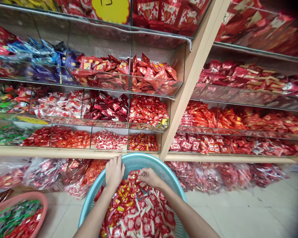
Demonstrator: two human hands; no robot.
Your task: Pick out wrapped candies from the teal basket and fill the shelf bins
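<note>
A turquoise plastic basket [176, 185] stands on the floor below the shelves, holding many small red wrapped packets [144, 218]; some have yellow lettering, others white and pink marks. At the basket's upper left rim is my left hand [115, 172], its fingers over the rim and apart, with nothing seen in it. My right hand [149, 178] is inside the basket near the far side, fingers bent together over red packets [134, 174]; what lies between its fingertips is too small to make out.
Glass-fronted shelves [109, 124] of wrapped sweets rise ahead, split by a slanting wooden post [188, 89]. Filled plastic bags [43, 173] lie under the bottom shelf. A pink basket [43, 205] with green and red packets stands at the lower left on the tiled floor [238, 211].
</note>
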